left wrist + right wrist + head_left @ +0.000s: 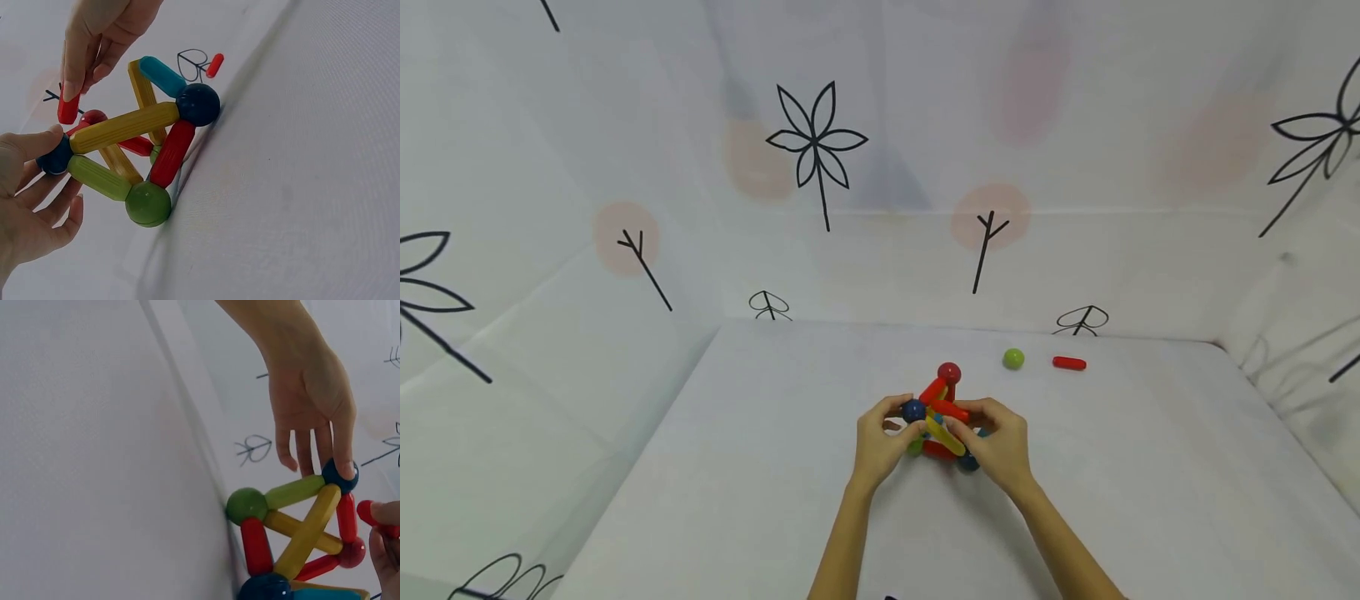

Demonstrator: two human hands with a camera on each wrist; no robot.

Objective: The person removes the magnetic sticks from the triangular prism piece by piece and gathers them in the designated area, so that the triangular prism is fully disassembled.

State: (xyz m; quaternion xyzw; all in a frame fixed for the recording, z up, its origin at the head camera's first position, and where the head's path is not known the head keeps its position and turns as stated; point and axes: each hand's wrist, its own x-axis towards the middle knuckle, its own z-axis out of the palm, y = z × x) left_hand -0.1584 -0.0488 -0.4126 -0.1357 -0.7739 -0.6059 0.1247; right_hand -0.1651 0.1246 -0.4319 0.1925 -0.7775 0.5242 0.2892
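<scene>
A toy frame of coloured sticks and balls stands on the table. My left hand [878,442] holds its upper dark blue ball [55,155] between thumb and fingers. From that ball a yellow stick [125,128] runs to another dark blue ball [197,105], and a green stick [99,178] to a green ball [148,204]. A red stick [170,154] links these two lower balls. My right hand [1002,442] pinches a loose red stick [69,109], one end close to the upper blue ball. A red ball [949,372] sits at the frame's far side.
Farther back on the white table [737,483] lie a light green ball [1013,359] and a red stick [1069,363]. Behind them rises a white cloth [895,275] printed with plants; more of it hangs at both sides.
</scene>
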